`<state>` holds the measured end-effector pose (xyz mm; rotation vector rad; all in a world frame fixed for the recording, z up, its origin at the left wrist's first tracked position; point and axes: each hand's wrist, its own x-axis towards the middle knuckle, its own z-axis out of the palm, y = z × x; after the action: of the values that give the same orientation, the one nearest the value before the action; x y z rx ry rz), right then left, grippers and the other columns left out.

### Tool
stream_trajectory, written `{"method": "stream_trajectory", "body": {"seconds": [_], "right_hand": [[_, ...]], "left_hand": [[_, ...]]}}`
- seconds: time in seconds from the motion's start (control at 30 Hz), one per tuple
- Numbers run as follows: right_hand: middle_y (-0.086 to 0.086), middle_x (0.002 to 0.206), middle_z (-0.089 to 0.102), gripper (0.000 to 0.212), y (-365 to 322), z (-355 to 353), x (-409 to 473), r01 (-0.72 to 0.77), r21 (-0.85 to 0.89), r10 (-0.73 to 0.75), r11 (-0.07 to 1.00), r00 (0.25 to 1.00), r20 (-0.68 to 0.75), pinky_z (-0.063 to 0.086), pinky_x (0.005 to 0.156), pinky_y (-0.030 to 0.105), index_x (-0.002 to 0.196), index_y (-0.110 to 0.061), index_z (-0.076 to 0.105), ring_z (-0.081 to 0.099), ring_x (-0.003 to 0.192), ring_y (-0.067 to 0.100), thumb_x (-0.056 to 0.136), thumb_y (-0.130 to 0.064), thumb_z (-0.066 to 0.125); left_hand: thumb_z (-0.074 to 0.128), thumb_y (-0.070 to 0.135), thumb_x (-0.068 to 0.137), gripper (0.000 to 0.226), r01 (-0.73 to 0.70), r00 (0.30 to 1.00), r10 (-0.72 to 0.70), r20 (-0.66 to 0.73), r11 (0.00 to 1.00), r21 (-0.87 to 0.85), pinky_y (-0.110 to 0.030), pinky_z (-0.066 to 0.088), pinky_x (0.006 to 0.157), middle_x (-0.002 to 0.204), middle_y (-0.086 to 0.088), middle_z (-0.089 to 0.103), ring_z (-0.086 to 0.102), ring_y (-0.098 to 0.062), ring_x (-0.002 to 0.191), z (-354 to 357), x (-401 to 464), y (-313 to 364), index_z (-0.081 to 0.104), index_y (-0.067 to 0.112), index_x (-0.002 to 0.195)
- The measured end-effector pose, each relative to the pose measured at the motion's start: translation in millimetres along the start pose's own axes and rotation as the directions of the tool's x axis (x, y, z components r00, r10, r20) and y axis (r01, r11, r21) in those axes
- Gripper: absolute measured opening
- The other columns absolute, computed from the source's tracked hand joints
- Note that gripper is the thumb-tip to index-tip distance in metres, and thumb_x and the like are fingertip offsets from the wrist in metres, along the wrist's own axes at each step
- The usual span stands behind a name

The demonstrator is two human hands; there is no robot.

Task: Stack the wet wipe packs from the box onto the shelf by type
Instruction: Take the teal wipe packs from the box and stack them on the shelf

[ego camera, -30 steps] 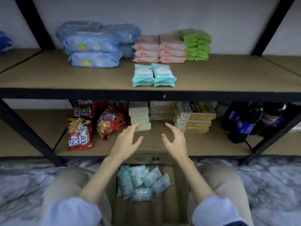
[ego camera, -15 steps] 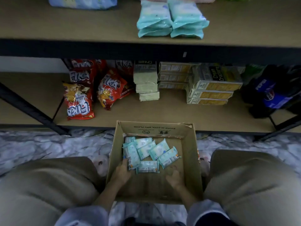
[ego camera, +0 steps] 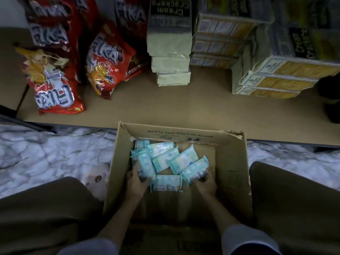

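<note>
Both hands have come down from shelf height into the cardboard box [ego camera: 230,173] at lower centre of the frame, and the view has dropped with them, so the upper shelf is now out of frame. This reads as the start of another pick-up.

The left hand [ego camera: 135,183] has its grip curled round the leftmost teal wet wipe pack [ego camera: 145,165]. The right hand [ego camera: 207,184] pinches the near end of the rightmost pack [ego camera: 196,169]. Neither pack appears lifted clear yet.

The box holds roughly seven teal packs of one type, lying loosely overlapped against its far-left corner; its near half shows bare cardboard.

The lower shelf [ego camera: 165,107] beyond carries red snack bags [ego camera: 55,85] at upper left and stacked cracker packs [ego camera: 171,57] at upper centre and right.
</note>
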<state>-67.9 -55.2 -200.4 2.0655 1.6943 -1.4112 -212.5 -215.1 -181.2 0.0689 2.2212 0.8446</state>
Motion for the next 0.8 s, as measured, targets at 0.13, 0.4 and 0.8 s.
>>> {"method": "stream_trajectory", "body": {"seconds": [0.13,0.4,0.8], "right_hand": [[0.013,0.124,0.06,0.074,-5,9,11,-0.031,0.105,0.035,0.994,0.998,-0.043,0.048,0.095,0.046,0.133,-0.014,0.045,0.058,0.11,0.031,0.068,-0.015,0.08],[0.017,0.137,0.044,0.092,-35,5,8,-0.008,0.065,0.008,0.998,1.0,-0.008,0.042,0.095,0.036,0.147,-0.02,0.023,0.048,0.123,0.032,0.073,-0.007,0.076],[0.018,0.139,0.043,0.077,-12,-11,-8,0.267,0.216,-0.294,0.939,0.95,0.104,0.041,0.086,0.017,0.14,-0.006,0.032,0.043,0.127,0.025,0.074,0.023,0.057]], "left_hand": [[0.074,0.012,0.076,0.086,0.027,0.996,-0.033,-0.089,0.997,-0.069,-0.042,0.039,0.099,0.138,-0.022,0.035,0.04,-0.038,0.126,13,8,4,0.023,0.017,0.145],[0.078,0.009,0.069,0.09,0.041,0.978,-0.031,-0.206,0.998,0.047,-0.045,0.04,0.094,0.132,-0.025,0.033,0.043,-0.043,0.117,27,17,8,0.026,0.017,0.143],[0.077,0.006,0.07,0.084,-0.049,0.982,0.062,-0.179,0.996,0.074,-0.041,0.038,0.097,0.125,-0.022,0.038,0.044,-0.04,0.117,8,-6,17,0.033,0.015,0.141]]}}
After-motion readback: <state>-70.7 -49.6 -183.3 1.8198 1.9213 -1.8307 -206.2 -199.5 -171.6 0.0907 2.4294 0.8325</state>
